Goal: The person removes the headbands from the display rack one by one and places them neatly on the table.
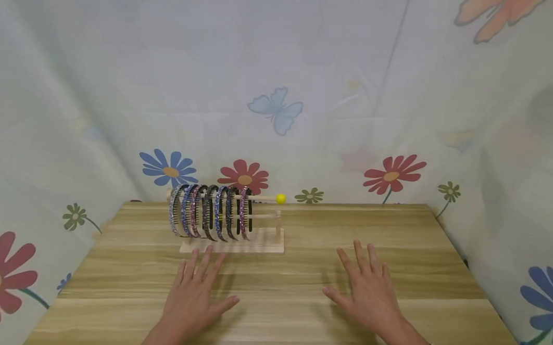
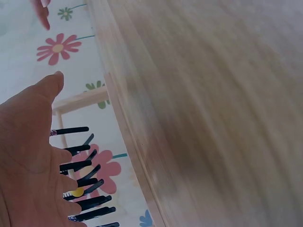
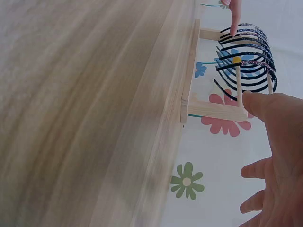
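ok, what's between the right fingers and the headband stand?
Only bare wood-grain tabletop lies between the right fingers and the wooden headband stand; the head view shows it.

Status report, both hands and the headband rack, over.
Left hand spread, empty, nearer wooden rack. Right hand spread, empty. Headbands hanging on rack. No obstruction seen.

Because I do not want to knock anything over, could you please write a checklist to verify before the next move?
1. Left hand empty: ok.
2. Right hand empty: ok.
3. Rack upright on the table: ok.
4. Headbands on the rack: ok.
5. Ball at the end of the bar: ok.
6. Left hand clear of the rack: cannot tell; they overlap in the head view.
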The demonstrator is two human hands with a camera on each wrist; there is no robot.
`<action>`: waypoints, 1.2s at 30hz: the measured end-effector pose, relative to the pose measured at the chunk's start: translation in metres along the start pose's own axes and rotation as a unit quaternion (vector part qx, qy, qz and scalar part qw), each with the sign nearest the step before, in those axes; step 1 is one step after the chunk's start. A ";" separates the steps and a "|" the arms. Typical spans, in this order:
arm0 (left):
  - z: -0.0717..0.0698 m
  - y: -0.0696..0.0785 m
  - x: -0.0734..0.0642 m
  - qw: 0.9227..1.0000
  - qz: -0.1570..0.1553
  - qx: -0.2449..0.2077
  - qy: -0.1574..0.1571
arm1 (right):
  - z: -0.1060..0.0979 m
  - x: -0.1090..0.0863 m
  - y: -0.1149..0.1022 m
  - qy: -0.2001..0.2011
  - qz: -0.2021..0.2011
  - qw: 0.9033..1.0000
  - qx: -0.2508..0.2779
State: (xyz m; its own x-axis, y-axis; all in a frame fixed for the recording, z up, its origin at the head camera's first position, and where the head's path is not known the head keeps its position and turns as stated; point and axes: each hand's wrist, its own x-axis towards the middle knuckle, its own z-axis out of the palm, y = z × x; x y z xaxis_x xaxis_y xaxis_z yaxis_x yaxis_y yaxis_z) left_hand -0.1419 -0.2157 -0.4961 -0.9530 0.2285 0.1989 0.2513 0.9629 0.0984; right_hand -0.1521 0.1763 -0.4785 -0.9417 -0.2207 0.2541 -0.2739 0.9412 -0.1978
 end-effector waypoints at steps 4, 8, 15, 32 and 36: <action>-0.002 -0.001 -0.002 1.000 -0.001 -0.004 -0.003 | 0.000 0.001 -0.001 0.001 0.001 1.000 0.001; -0.004 -0.004 -0.004 1.000 0.001 -0.006 -0.005 | -0.001 0.002 -0.002 0.001 0.002 1.000 0.001; -0.006 -0.012 -0.007 1.000 0.001 -0.006 0.007 | -0.005 0.005 -0.006 0.003 -0.004 1.000 0.006; -0.030 -0.065 -0.020 0.999 -0.037 -0.006 0.039 | -0.023 0.031 -0.014 0.017 -0.049 0.999 0.016; -0.033 -0.079 -0.015 0.996 -0.065 -0.040 0.040 | -0.028 0.040 -0.021 0.014 -0.058 0.998 0.035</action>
State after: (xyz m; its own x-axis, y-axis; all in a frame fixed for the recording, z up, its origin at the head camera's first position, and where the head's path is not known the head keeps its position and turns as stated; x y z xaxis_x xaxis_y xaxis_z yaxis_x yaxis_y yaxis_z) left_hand -0.1422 -0.2996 -0.4747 -0.9627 0.0864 0.2564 0.1417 0.9683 0.2057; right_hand -0.1786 0.1549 -0.4382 -0.8976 -0.3189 0.3045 -0.3942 0.8896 -0.2305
